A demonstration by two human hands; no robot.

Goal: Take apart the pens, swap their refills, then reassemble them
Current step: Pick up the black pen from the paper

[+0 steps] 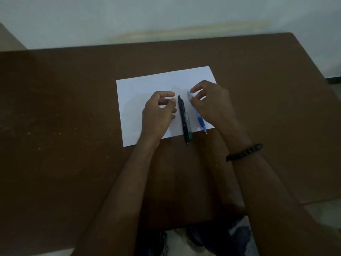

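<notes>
Both hands are down over the paper (147, 85) now, and neither grips anything. My left hand (158, 111) sits with fingers loosely curled, its fingertips just left of the black pen (183, 119), maybe brushing it; I can't tell. My right hand (210, 102) is relaxed too, thumb right beside the upper barrel of the blue pen (196, 111). The two pens lie side by side between my hands, tips toward me, poking off the sheet's near edge. I'd judge them light, stiff and smooth, likely to roll, so I'd pinch each at the rubbery grip section and twist against the barrel. The small inner parts could escape easily. Beneath my hands is a brown table (73, 108), dim room, pale wall (166, 13) beyond.
</notes>
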